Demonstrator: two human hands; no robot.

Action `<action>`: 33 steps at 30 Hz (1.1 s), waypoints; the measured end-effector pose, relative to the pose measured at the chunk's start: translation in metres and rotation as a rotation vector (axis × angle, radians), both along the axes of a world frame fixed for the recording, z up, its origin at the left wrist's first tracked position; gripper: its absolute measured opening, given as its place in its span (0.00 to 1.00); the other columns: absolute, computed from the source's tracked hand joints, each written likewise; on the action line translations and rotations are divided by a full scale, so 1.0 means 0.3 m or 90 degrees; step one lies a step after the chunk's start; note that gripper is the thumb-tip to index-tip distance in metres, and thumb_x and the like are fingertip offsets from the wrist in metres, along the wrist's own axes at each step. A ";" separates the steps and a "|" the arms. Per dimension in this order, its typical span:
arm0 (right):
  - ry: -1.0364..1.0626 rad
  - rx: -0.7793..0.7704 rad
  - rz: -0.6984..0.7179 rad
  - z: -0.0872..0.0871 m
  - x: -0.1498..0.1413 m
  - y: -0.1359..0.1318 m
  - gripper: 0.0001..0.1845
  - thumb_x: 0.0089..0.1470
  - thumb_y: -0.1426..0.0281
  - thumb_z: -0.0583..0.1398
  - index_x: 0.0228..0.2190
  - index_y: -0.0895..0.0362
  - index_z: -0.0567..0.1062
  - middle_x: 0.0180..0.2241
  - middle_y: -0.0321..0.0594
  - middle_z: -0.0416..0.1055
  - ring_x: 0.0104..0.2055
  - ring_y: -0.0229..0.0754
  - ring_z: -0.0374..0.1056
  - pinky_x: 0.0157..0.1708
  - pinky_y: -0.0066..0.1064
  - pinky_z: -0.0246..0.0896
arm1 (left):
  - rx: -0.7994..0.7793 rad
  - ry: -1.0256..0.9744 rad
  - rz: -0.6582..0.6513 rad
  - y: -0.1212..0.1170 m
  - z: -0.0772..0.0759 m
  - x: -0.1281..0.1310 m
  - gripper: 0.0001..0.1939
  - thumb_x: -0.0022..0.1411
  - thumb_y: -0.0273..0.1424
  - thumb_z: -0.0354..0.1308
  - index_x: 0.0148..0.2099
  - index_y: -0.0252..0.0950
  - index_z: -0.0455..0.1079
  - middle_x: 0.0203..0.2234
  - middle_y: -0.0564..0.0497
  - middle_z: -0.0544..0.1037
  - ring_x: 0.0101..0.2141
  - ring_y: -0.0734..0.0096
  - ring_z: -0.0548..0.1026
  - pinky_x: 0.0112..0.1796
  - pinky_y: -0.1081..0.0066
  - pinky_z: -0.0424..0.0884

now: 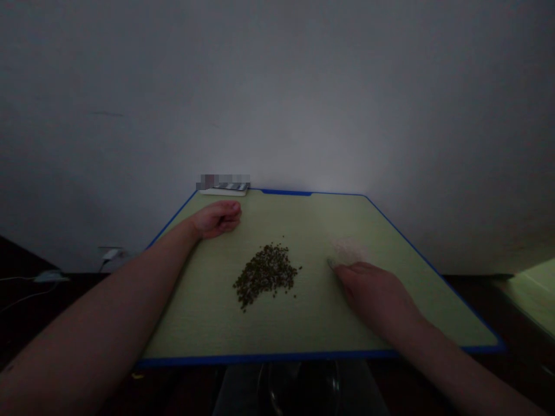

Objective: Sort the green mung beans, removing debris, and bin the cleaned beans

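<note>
On the table (208, 329) lies a spread pile of small dark greenish beans or seeds (269, 271) with pale grains mixed in. My left hand (219, 219) rests beyond the pile to the left, its fingers curled into a loose fist; nothing shows in it. To the right of the pile, my right hand (377, 292) is closed, knuckles up. A small thin greyish piece (330, 263) sticks out past its fingertips; its kind is not clear. Just beyond these fingers is a patch of fine pale grains (350, 249), partly hidden by the hand.
A pale flat object with a dark striped face (229, 189) sits at the far left corner, partly blurred out. Blue edging (260, 359) runs round the tabletop, and a wall (277, 104) stands behind. A plug with cables (111, 254) is low on the left.
</note>
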State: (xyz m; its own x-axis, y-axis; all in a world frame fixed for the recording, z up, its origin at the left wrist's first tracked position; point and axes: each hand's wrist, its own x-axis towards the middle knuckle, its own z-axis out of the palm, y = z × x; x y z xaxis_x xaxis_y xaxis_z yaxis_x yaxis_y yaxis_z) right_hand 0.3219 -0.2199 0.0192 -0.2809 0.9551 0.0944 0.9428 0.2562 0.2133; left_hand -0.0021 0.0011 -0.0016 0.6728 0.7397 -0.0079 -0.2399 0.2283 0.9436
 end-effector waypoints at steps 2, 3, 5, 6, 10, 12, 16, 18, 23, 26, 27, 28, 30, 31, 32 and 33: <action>0.019 0.014 0.031 -0.009 -0.005 -0.012 0.16 0.56 0.81 0.55 0.38 0.56 0.80 0.34 0.43 0.80 0.38 0.46 0.76 0.33 0.34 0.67 | 0.001 -0.002 0.004 -0.001 0.001 0.001 0.20 0.48 0.32 0.71 0.24 0.34 0.60 0.16 0.59 0.57 0.15 0.84 0.55 0.15 0.81 0.50; 0.030 0.016 0.045 -0.009 -0.010 -0.010 0.16 0.56 0.81 0.55 0.39 0.56 0.80 0.34 0.42 0.80 0.37 0.46 0.76 0.34 0.33 0.67 | 0.001 -0.002 0.004 -0.001 0.001 0.002 0.20 0.48 0.32 0.72 0.24 0.34 0.60 0.16 0.59 0.57 0.15 0.84 0.55 0.15 0.81 0.50; 0.048 0.003 0.069 -0.003 -0.021 0.008 0.16 0.56 0.81 0.56 0.40 0.56 0.80 0.33 0.42 0.80 0.37 0.45 0.76 0.35 0.33 0.68 | 0.001 -0.004 0.005 -0.002 0.002 0.003 0.21 0.48 0.32 0.72 0.24 0.34 0.60 0.16 0.59 0.57 0.15 0.84 0.55 0.15 0.81 0.51; 0.057 -0.008 0.082 0.002 -0.028 0.021 0.17 0.55 0.81 0.57 0.41 0.56 0.80 0.33 0.42 0.80 0.37 0.45 0.76 0.36 0.33 0.68 | 0.000 -0.004 0.003 -0.002 0.003 0.004 0.21 0.48 0.32 0.72 0.24 0.34 0.59 0.16 0.59 0.57 0.15 0.84 0.55 0.15 0.81 0.51; 0.093 -0.045 0.167 0.019 -0.047 0.064 0.18 0.55 0.82 0.57 0.43 0.58 0.80 0.39 0.44 0.81 0.42 0.45 0.77 0.42 0.33 0.70 | -0.002 0.001 -0.007 -0.004 0.005 0.003 0.21 0.49 0.32 0.71 0.24 0.34 0.59 0.17 0.59 0.57 0.15 0.84 0.55 0.15 0.81 0.51; 0.111 -0.051 0.214 0.021 -0.045 0.061 0.17 0.57 0.81 0.57 0.44 0.59 0.80 0.40 0.44 0.81 0.42 0.45 0.77 0.43 0.34 0.70 | 0.000 0.001 -0.008 -0.003 0.004 0.002 0.20 0.50 0.31 0.70 0.24 0.34 0.59 0.17 0.59 0.56 0.15 0.84 0.55 0.15 0.81 0.51; 0.163 -0.047 0.312 0.016 -0.022 0.014 0.19 0.59 0.80 0.54 0.46 0.59 0.80 0.41 0.45 0.81 0.42 0.43 0.77 0.44 0.34 0.71 | 0.001 -0.007 -0.009 0.004 -0.002 0.000 0.20 0.50 0.31 0.70 0.24 0.34 0.59 0.17 0.59 0.57 0.15 0.84 0.55 0.15 0.81 0.50; 0.190 -0.046 0.343 0.011 -0.014 -0.011 0.20 0.59 0.80 0.53 0.47 0.58 0.79 0.42 0.44 0.81 0.43 0.42 0.77 0.44 0.34 0.71 | 0.002 -0.007 -0.016 0.006 -0.004 0.000 0.20 0.50 0.32 0.70 0.24 0.34 0.58 0.17 0.59 0.57 0.15 0.84 0.55 0.15 0.81 0.50; 0.190 -0.001 0.351 -0.020 -0.037 -0.029 0.19 0.59 0.80 0.53 0.47 0.59 0.78 0.42 0.45 0.81 0.42 0.43 0.76 0.44 0.35 0.72 | 0.013 -0.001 -0.013 0.003 -0.001 0.002 0.20 0.50 0.32 0.70 0.24 0.34 0.59 0.16 0.59 0.57 0.15 0.84 0.55 0.15 0.82 0.51; 0.139 0.024 0.326 -0.039 -0.066 -0.020 0.17 0.57 0.81 0.55 0.44 0.61 0.79 0.42 0.46 0.81 0.41 0.44 0.76 0.42 0.35 0.73 | 0.015 0.005 -0.009 -0.002 0.002 0.003 0.20 0.52 0.32 0.69 0.24 0.34 0.59 0.16 0.59 0.56 0.15 0.84 0.55 0.15 0.81 0.51; 0.123 0.025 0.307 -0.042 -0.073 -0.017 0.16 0.57 0.82 0.56 0.44 0.60 0.79 0.42 0.47 0.81 0.41 0.44 0.76 0.41 0.35 0.73 | 0.014 0.005 -0.010 -0.003 0.003 0.003 0.19 0.52 0.32 0.69 0.24 0.34 0.59 0.16 0.59 0.56 0.15 0.84 0.55 0.15 0.81 0.51; 0.109 0.022 0.283 -0.043 -0.078 -0.014 0.16 0.56 0.82 0.57 0.43 0.60 0.79 0.42 0.46 0.81 0.41 0.45 0.76 0.41 0.35 0.73 | 0.014 0.005 -0.010 -0.003 0.003 0.002 0.19 0.51 0.32 0.69 0.24 0.34 0.59 0.16 0.59 0.57 0.15 0.84 0.55 0.15 0.81 0.51; 0.087 0.012 0.231 -0.039 -0.080 -0.008 0.16 0.55 0.83 0.57 0.41 0.59 0.80 0.42 0.46 0.81 0.41 0.45 0.76 0.41 0.35 0.73 | 0.013 0.002 -0.005 -0.003 0.004 0.002 0.19 0.50 0.31 0.70 0.24 0.34 0.60 0.16 0.59 0.57 0.15 0.84 0.55 0.15 0.81 0.51; 0.079 0.007 0.203 -0.035 -0.077 -0.004 0.16 0.55 0.83 0.57 0.41 0.58 0.80 0.42 0.46 0.81 0.41 0.45 0.76 0.41 0.36 0.72 | 0.013 0.001 -0.003 -0.003 0.004 0.002 0.19 0.50 0.32 0.70 0.24 0.34 0.60 0.16 0.59 0.57 0.15 0.84 0.55 0.15 0.81 0.51; 0.073 0.001 0.175 -0.030 -0.072 0.001 0.16 0.55 0.83 0.58 0.41 0.58 0.80 0.42 0.46 0.81 0.40 0.46 0.76 0.41 0.36 0.72 | 0.013 0.001 -0.001 -0.003 0.004 0.002 0.20 0.50 0.32 0.70 0.24 0.34 0.60 0.16 0.59 0.57 0.15 0.84 0.55 0.15 0.81 0.51; 0.070 -0.010 0.150 -0.023 -0.067 0.008 0.16 0.55 0.83 0.58 0.41 0.58 0.80 0.41 0.47 0.81 0.41 0.47 0.76 0.40 0.37 0.72 | 0.014 0.002 0.001 -0.003 0.004 0.002 0.20 0.49 0.32 0.70 0.23 0.34 0.59 0.16 0.59 0.57 0.15 0.84 0.55 0.15 0.81 0.51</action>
